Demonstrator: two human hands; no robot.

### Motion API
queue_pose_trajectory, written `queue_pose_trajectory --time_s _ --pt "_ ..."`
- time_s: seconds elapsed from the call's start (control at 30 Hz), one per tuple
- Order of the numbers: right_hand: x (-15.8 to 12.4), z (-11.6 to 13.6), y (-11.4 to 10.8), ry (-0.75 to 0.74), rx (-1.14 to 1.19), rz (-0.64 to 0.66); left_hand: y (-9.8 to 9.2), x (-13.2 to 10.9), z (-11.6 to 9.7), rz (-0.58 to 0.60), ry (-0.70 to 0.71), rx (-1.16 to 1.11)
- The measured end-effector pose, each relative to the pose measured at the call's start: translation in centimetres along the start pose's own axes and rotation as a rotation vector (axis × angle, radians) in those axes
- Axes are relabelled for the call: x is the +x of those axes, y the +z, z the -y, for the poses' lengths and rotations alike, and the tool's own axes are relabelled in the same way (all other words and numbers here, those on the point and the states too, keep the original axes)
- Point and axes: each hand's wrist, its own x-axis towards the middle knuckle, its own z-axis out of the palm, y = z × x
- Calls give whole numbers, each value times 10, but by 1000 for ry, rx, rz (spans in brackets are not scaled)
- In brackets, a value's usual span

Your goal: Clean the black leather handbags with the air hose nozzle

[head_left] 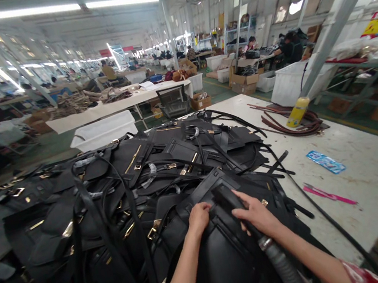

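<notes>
My right hand is wrapped around a black hose nozzle, with a ribbed hose running down from it toward my body. The nozzle's head lies over a black leather-look bag in front of me. My left hand is closed with its fingertips pinching the bag's upper part, just left of the nozzle. Its thumb and fingertips are partly hidden. Around the bag lies a heap of similar black bags with straps, gold zips and gold buckles.
On the white tabletop at right lie a yellow bottle, coiled brown straps, a blue packet and a pink-handled tool. Straps overhang the heap. A white bin stands beyond. Other people work farther back.
</notes>
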Motion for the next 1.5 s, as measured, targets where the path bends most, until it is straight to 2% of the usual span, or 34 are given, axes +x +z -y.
queue_pose_trajectory --time_s 0.07,0.23,0.4,0.53,0.63,0.77,0.93,1.07,1.23,1.43,1.5 --pt "2 5 -10 -8 30 2 1 -1 0 14 -5 -110" --pt "-12 4 -33 79 86 153 12 -1 -4 41 -24 -438" --pt "-9 -6 -34 97 144 169 19 -7 -7 35 -63 -725" --pt "-9 -2 -31 91 178 190 18 -15 -14 61 -47 -810" --pt "-7 1 -35 70 192 168 18 -20 -19 55 -23 -802" --pt "-3 2 -52 27 228 125 17 -27 -25 3 56 -718" --pt "-25 3 -77 115 280 317 8 -39 -31 -13 197 -585" --pt "-41 4 -85 216 281 502 8 -46 -33 -30 229 -507" --pt "-44 8 -79 208 234 514 12 -48 -30 -81 195 -459" --pt "-44 15 -53 68 176 377 26 -54 -35 -86 145 -432" --pt "-41 16 -47 3 173 327 24 -58 -39 -66 152 -396"
